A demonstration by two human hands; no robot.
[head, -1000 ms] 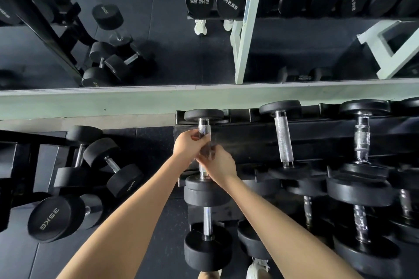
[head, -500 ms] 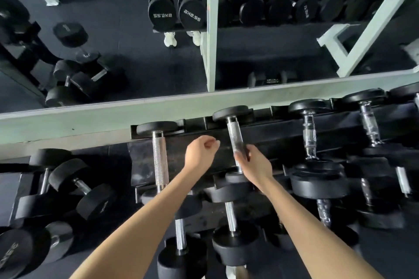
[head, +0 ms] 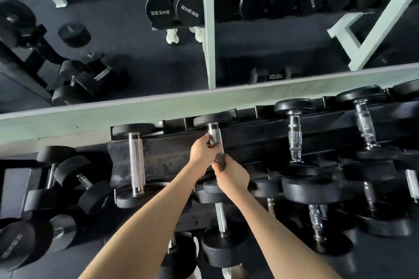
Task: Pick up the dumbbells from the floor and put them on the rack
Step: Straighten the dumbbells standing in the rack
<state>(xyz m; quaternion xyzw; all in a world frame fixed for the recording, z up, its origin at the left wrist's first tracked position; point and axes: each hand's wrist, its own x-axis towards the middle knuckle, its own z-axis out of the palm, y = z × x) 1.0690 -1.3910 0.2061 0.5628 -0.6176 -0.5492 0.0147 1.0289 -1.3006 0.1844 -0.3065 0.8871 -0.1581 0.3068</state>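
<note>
A black tiered rack runs across the middle, holding black dumbbells with chrome handles. Both my hands are on the second dumbbell from the left on the top tier. My left hand grips the upper part of its handle. My right hand curls round the lower part, hiding that stretch of the handle. To the left lies another dumbbell on the same tier, untouched.
More dumbbells fill the rack to the right and the lower tiers. Loose dumbbells lie on the floor at the left, with a large one at the bottom left. A mirror stands behind the rack.
Both hands left the leftmost dumbbell. The right hand went to the second dumbbell's handle first, then the left hand joined it. The view shifted right.
</note>
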